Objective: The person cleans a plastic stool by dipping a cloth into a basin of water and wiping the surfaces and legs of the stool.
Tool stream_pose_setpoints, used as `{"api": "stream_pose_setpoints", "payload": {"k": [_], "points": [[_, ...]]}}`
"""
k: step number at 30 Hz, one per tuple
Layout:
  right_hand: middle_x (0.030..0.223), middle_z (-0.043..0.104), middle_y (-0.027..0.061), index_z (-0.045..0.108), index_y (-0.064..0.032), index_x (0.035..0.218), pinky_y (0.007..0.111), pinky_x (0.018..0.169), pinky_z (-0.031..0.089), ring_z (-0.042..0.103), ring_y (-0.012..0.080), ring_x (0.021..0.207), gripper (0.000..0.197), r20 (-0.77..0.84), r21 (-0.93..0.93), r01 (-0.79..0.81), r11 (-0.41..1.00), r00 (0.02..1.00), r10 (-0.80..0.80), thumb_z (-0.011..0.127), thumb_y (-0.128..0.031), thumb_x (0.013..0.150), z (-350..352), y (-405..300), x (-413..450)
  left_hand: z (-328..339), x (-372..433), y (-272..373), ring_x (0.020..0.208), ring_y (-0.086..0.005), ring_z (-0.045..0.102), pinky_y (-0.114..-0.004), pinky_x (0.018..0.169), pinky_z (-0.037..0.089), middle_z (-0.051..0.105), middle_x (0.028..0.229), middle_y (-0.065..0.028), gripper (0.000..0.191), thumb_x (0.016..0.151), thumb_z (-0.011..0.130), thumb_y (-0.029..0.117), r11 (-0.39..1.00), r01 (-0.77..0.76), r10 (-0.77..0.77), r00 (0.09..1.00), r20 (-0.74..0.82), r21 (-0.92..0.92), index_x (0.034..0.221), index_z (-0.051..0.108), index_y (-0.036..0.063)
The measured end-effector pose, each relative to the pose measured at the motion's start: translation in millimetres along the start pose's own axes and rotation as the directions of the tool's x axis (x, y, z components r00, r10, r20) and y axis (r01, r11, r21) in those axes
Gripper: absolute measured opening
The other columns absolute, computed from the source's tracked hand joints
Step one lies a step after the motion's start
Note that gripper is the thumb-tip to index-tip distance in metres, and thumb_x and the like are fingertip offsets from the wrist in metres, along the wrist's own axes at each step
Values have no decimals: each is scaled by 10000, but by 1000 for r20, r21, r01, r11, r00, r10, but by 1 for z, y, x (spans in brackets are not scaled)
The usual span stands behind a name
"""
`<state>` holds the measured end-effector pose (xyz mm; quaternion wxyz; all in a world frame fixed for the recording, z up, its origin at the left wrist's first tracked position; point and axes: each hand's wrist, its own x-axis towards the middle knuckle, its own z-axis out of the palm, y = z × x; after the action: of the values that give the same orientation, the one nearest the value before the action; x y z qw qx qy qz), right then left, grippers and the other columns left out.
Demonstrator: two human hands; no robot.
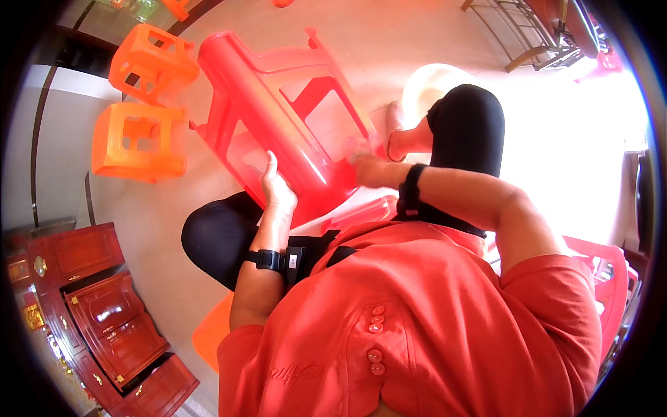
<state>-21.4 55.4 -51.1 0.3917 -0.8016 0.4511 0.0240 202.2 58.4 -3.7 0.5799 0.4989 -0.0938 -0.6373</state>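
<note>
A red plastic stool [271, 114] lies tilted before me, between my knees, its cut-out sides and legs showing. My left hand [280, 192] grips its near left part, thumb raised along the plastic. Close to the stool's right-hand leg, my right hand [372, 169] is closed around a pale, blurred cloth-like thing [357, 148]; blur hides its exact shape and most of the fingertips. Below the stool, near my lap, part of another red plastic piece [365, 212] shows, largely covered.
Two orange plastic stools [139, 140] stand at the left. Beyond my right knee is a pale round basin [437, 78], washed out by glare. A reddish wooden cabinet [109, 307] fills the lower left. Metal-framed furniture [536, 36] stands upper right, a red plastic chair [612, 276] right.
</note>
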Motion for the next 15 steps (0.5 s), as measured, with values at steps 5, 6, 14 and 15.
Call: {"api": "stream_pose_setpoints", "payload": {"k": [5, 6, 14, 15], "points": [[944, 624, 270, 639, 52, 930, 446, 830, 482, 608, 408, 923, 375, 81, 139, 28, 990, 996, -39, 655, -302, 806, -40, -97, -49, -30, 13, 2, 1191, -252, 508, -420, 1017, 389, 557, 1282, -86, 548, 930, 551, 449, 997, 69, -70, 997, 31, 34, 1305, 474, 57], [927, 639, 260, 666, 12, 921, 450, 749, 508, 638, 372, 869, 319, -38, 103, 71, 992, 997, -67, 596, -291, 847, -32, -92, -48, -22, 11, 1, 1110, -237, 547, -395, 970, 419, 592, 1194, -93, 532, 911, 591, 442, 997, 65, -67, 997, 44, 28, 1239, 517, 30], [953, 664, 210, 627, -11, 989, 455, 714, 538, 672, 354, 869, 250, -157, -73, -25, 997, 987, 13, 531, -212, 874, -51, -121, -4, -25, 11, 2, 1137, -243, 531, -398, 987, 403, 581, 1208, -126, 535, 941, 556, 426, 996, 88, -90, 993, 80, 34, 1242, 502, -13], [953, 664, 210, 627, -11, 989, 455, 714, 538, 672, 354, 869, 250, -155, -73, -20, 997, 988, 9, 531, -212, 874, -51, -125, 1, -26, 13, 0, 1159, -246, 518, -398, 995, 396, 566, 1232, -131, 549, 941, 555, 429, 998, 25, -31, 993, 110, 51, 1255, 489, -17]]}}
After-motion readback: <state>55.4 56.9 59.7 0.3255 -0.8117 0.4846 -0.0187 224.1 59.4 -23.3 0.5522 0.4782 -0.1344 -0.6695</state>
